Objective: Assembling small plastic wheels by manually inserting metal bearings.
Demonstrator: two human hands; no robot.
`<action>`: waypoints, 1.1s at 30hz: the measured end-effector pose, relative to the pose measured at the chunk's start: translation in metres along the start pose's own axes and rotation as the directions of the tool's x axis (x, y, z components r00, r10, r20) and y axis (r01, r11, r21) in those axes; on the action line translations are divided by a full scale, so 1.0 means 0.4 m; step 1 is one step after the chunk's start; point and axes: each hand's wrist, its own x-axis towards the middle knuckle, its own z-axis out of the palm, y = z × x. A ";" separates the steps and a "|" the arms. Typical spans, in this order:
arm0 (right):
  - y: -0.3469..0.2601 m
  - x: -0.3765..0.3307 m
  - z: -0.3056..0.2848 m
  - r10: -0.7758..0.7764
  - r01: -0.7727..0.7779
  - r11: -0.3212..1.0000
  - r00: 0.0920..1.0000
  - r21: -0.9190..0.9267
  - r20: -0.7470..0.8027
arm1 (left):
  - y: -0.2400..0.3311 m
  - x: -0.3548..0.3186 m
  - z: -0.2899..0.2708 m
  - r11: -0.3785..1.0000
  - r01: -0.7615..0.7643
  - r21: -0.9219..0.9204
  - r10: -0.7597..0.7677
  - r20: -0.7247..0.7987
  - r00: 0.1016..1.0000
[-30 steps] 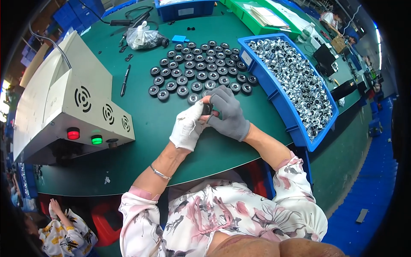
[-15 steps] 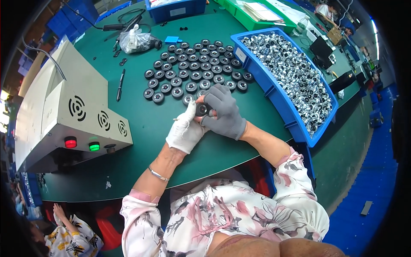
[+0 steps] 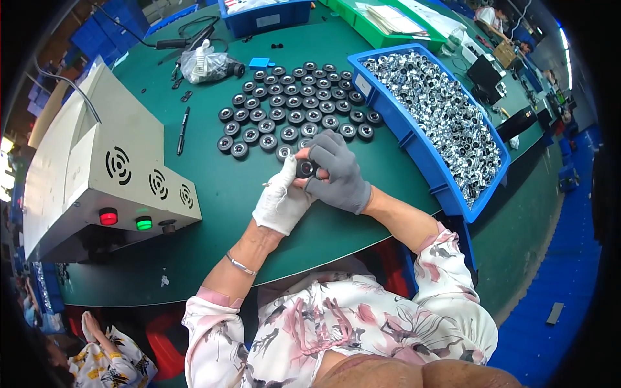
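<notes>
A small black wheel point(image 3: 306, 169) with a shiny centre is gripped between both my hands, over the near side of the table. My left hand point(image 3: 282, 202), in a white glove, closes on it from the left with thumb and fingertips. From the right, my right hand point(image 3: 337, 173), in a grey fingerless glove, curls its bare fingertips round the same wheel. Just beyond my hands, many similar wheels point(image 3: 295, 117) lie flat in loose rows on the green table point(image 3: 259, 258); my right hand hides part of the nearest ones.
At right stands a blue bin point(image 3: 424, 165) full of shiny metal parts point(image 3: 440, 116). A cream machine point(image 3: 97, 168) with red and green lights is at left. A pen point(image 3: 184, 130), a plastic bag point(image 3: 206, 63) and a green tray point(image 3: 388, 35) lie farther off. Another person's hand point(image 3: 90, 323) shows lower left.
Both hands stay almost in place, still gripping the wheel. The wheel's face has turned slightly between my fingers. The other wheels have not moved.
</notes>
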 end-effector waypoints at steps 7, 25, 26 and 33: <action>0.029 0.039 -0.002 0.206 -0.251 0.925 0.962 0.285 0.178 | 0.022 -0.002 -0.019 0.985 -0.096 0.146 0.109 -0.080 0.991; 0.558 0.456 0.081 0.652 -0.253 0.671 0.648 -0.697 0.393 | 0.008 0.003 -0.020 0.432 -0.419 0.799 0.619 0.075 0.782; 0.572 0.461 0.080 0.713 -0.277 0.624 0.585 -0.731 0.387 | 0.011 -0.005 -0.007 0.271 -0.407 0.872 0.635 0.155 0.757; 0.606 0.442 0.049 0.757 -0.436 0.623 0.547 -0.649 0.358 | 0.007 -0.015 0.012 0.101 -0.434 0.895 0.685 0.253 0.683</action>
